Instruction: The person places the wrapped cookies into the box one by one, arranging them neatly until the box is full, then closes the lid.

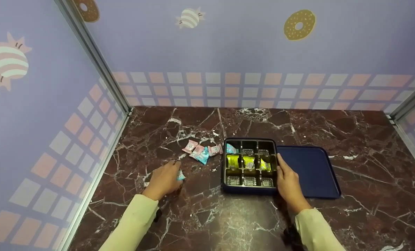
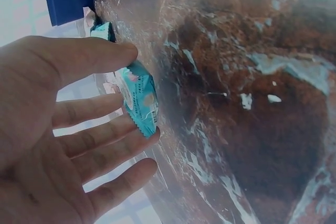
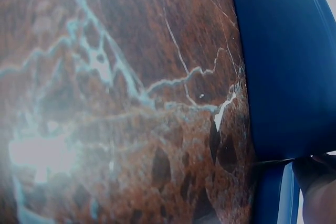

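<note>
My left hand is low over the table, left of the candy pile, pinching a blue wrapped candy between thumb and fingers. My right hand holds the right side of a dark blue box, its fingers along the wall. The box has a black divided tray; a blue candy sits in its back-left compartment and green candies fill the middle row. Pink candies and another blue candy lie left of the box. In the right wrist view only a bit of the hand shows.
The dark blue lid lies to the right of the box, partly behind my right hand. Beneath everything is a dark red marbled table. Patterned purple panels stand at the back and sides.
</note>
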### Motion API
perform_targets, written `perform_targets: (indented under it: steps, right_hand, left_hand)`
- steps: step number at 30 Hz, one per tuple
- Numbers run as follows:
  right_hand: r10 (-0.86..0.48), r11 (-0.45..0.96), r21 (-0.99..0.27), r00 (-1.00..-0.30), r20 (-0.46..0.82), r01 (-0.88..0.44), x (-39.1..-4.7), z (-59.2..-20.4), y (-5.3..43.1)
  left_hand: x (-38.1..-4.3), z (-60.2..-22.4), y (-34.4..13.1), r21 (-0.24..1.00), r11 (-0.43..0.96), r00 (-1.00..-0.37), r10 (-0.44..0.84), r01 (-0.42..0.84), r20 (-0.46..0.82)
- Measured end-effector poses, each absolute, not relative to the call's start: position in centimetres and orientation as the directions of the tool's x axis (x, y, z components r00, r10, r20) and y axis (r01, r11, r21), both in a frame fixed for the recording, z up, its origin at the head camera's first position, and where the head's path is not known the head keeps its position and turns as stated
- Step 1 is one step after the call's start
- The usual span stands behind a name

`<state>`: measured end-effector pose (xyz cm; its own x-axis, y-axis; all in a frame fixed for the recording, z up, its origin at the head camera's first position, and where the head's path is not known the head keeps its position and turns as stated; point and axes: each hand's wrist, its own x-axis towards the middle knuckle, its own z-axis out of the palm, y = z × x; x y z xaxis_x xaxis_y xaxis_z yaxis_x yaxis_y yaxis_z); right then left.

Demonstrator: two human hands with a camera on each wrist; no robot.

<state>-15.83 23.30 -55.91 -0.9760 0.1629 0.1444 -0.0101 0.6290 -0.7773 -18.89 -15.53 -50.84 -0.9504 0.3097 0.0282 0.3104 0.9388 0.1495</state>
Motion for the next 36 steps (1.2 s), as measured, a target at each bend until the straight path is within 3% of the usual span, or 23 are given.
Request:
perform_targets:
  steps: [36]
  right_hand:
    - [0.172, 0.631, -0.776, -0.974, 0.147, -0.006, -15.8, -55.8, 23.3]
  left_hand:
    - [-19.2, -49.7, -13.9, 0.114, 0.918, -0.925, 0.372, 0.379, 0.074]
